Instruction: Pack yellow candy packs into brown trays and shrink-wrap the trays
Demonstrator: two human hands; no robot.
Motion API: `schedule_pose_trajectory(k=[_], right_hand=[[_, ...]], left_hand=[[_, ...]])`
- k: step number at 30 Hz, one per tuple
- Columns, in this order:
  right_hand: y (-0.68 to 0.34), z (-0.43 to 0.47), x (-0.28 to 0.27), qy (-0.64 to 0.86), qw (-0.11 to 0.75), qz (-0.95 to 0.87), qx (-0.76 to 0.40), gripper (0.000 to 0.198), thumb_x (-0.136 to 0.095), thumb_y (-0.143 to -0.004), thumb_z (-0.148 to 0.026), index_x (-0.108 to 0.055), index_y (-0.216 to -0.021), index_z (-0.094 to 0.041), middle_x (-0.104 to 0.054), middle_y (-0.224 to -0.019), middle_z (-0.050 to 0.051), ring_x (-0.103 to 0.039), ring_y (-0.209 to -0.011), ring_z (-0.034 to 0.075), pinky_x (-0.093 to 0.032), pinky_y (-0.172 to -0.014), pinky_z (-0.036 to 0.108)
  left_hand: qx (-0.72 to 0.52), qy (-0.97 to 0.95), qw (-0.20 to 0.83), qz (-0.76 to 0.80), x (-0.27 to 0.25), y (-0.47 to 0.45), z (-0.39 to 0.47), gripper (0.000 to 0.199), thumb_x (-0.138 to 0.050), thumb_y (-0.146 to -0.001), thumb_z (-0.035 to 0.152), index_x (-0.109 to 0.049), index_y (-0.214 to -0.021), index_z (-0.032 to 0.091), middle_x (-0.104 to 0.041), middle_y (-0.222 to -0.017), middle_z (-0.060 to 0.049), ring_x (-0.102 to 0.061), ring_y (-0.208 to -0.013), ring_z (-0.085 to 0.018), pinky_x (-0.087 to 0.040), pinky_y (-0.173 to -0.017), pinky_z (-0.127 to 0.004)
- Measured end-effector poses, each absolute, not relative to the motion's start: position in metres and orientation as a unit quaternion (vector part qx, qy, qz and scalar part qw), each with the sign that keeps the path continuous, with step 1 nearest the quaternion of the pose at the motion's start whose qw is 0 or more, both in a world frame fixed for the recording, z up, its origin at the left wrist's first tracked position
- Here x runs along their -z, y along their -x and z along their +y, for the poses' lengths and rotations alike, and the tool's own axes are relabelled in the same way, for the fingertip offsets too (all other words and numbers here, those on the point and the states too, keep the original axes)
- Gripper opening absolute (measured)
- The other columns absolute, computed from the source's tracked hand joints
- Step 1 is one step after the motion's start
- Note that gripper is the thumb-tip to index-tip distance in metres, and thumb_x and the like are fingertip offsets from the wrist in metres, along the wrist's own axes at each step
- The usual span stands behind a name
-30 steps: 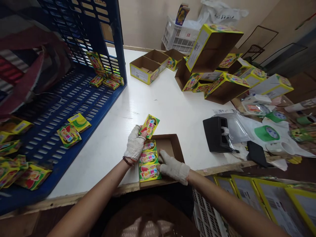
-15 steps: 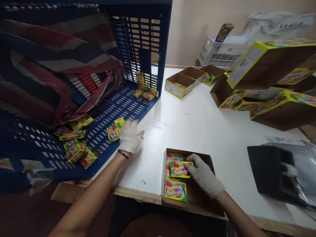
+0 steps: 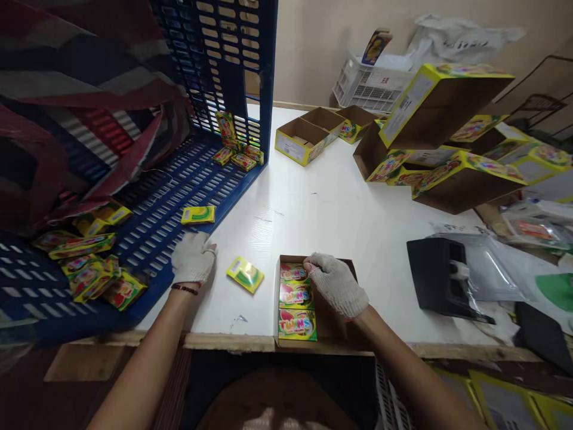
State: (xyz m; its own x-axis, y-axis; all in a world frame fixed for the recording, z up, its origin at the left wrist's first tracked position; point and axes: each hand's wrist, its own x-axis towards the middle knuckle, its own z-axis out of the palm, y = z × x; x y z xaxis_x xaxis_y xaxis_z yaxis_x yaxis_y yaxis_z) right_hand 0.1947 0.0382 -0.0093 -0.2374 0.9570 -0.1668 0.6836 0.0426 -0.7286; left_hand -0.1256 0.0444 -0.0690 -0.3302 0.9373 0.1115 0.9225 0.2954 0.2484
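My left hand (image 3: 193, 258), in a fingerless white knit glove, is over the near edge of the blue plastic crate (image 3: 233, 206). Its fingers are slightly bent, and nothing shows in them. Just beyond lies a small yellow-green candy box (image 3: 198, 215), and another candy box (image 3: 245, 275) rests on the white table to the right. My right hand (image 3: 338, 285), gloved alike, reaches into the shallow cardboard tray (image 3: 356, 272). Its fingers are curled at the right edge of the farthest TWINS box (image 3: 293, 272); their grip is hidden. Two more TWINS boxes (image 3: 296, 324) lie in the tray's left column.
More candy boxes (image 3: 94, 278) are piled in the crate beside a striped sheet (image 3: 111, 149). Display cartons (image 3: 299, 140) stand at the back, with stacked ones (image 3: 439, 113) to the right. A black device (image 3: 434, 278) sits at right. A white basket (image 3: 371, 83) is by the wall.
One candy box has moved from the crate onto the table. The TWINS box my right hand held now lies flat in the tray's middle. My left hand has moved left; the view has shifted.
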Motion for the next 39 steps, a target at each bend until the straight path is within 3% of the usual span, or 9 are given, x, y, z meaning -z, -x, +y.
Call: schedule_pose_trajectory(k=[3,8,11,15,21,24,30,35,39], right_hand=[[-0.196,0.033,0.010,0.580,0.221,-0.696,-0.361,0.021,-0.046,-0.087,-0.028,-0.065,-0.082,-0.021,-0.069,-0.088,0.003,-0.061,-0.086,0.019,-0.045,-0.079,0.031],[-0.194,0.028,0.017,0.577,0.211,-0.699,-0.367,0.021,-0.047,-0.085,-0.026,-0.067,-0.085,-0.019,-0.069,-0.091,0.005,-0.061,-0.088,0.019,-0.047,-0.082,0.032],[-0.194,0.032,0.016,0.566,0.201,-0.708,-0.373,0.020,-0.048,-0.085,-0.024,-0.067,-0.087,-0.020,-0.069,-0.089,0.005,-0.061,-0.087,0.019,-0.047,-0.083,0.032],[-0.200,0.033,0.013,0.556,0.226,-0.708,-0.372,0.020,-0.048,-0.085,-0.025,-0.067,-0.089,-0.021,-0.069,-0.090,0.004,-0.062,-0.089,0.019,-0.048,-0.085,0.034],[-0.192,0.023,0.002,0.507,0.289,-0.681,-0.443,0.036,-0.057,-0.078,-0.025,-0.061,-0.114,-0.022,-0.062,-0.118,0.006,-0.061,-0.093,0.018,-0.051,-0.083,0.033],[-0.191,0.027,-0.001,0.515,0.302,-0.635,-0.490,0.027,-0.058,-0.078,-0.031,-0.058,-0.104,-0.021,-0.064,-0.095,0.003,-0.058,-0.077,0.016,-0.051,-0.070,0.030],[-0.217,0.035,0.005,0.538,0.352,-0.605,-0.470,0.024,-0.057,-0.081,-0.044,-0.050,-0.089,-0.022,-0.059,-0.081,0.002,-0.057,-0.072,0.017,-0.049,-0.064,0.029],[-0.220,0.034,0.026,0.623,0.268,-0.616,-0.402,0.017,-0.054,-0.077,-0.034,-0.057,-0.088,-0.021,-0.062,-0.081,0.002,-0.058,-0.076,0.019,-0.048,-0.068,0.031],[-0.208,0.037,0.049,0.613,0.226,-0.681,-0.331,0.013,-0.049,-0.082,-0.030,-0.059,-0.082,-0.021,-0.063,-0.084,0.004,-0.059,-0.082,0.020,-0.047,-0.075,0.032]], left_hand=[[-0.147,-0.664,0.067,0.730,0.071,0.109,0.041,0.039,-0.049,-0.086,0.037,-0.063,-0.114,0.014,-0.061,-0.113,-0.016,-0.058,-0.110,-0.031,-0.048,-0.094,-0.044],[-0.077,-0.841,0.157,0.512,0.075,0.067,0.013,0.086,-0.079,-0.059,0.044,-0.049,-0.136,0.020,-0.045,-0.145,-0.016,-0.034,-0.138,-0.039,-0.029,-0.112,-0.055],[-0.066,-0.864,0.192,0.461,0.080,0.057,0.006,0.067,-0.074,-0.066,0.034,-0.055,-0.128,0.020,-0.052,-0.137,-0.017,-0.041,-0.133,-0.037,-0.033,-0.108,-0.054],[-0.204,-0.763,0.288,0.541,0.077,0.068,0.009,0.047,-0.066,-0.072,0.039,-0.058,-0.112,0.017,-0.063,-0.112,-0.013,-0.057,-0.111,-0.031,-0.045,-0.097,-0.047],[-0.447,-0.461,0.628,0.439,0.037,0.048,0.003,0.063,-0.068,-0.065,0.065,-0.051,-0.104,0.019,-0.065,-0.109,-0.013,-0.063,-0.101,-0.029,-0.051,-0.087,-0.043],[-0.425,-0.407,0.722,0.362,0.021,0.015,0.002,0.059,-0.075,-0.062,0.060,-0.052,-0.099,0.020,-0.068,-0.104,-0.009,-0.065,-0.094,-0.026,-0.053,-0.081,-0.039],[-0.431,-0.412,0.661,0.456,0.019,-0.016,0.019,0.047,-0.054,-0.084,0.059,-0.058,-0.104,0.017,-0.069,-0.099,-0.010,-0.067,-0.081,-0.020,-0.056,-0.068,-0.032],[-0.455,-0.536,0.395,0.591,0.041,-0.006,0.035,0.046,-0.050,-0.088,0.052,-0.059,-0.116,0.016,-0.066,-0.115,-0.012,-0.063,-0.107,-0.023,-0.049,-0.097,-0.042],[-0.368,-0.592,0.426,0.577,0.066,-0.005,0.033,0.048,-0.051,-0.086,0.043,-0.057,-0.125,0.015,-0.061,-0.131,-0.014,-0.055,-0.124,-0.026,-0.039,-0.110,-0.046]])
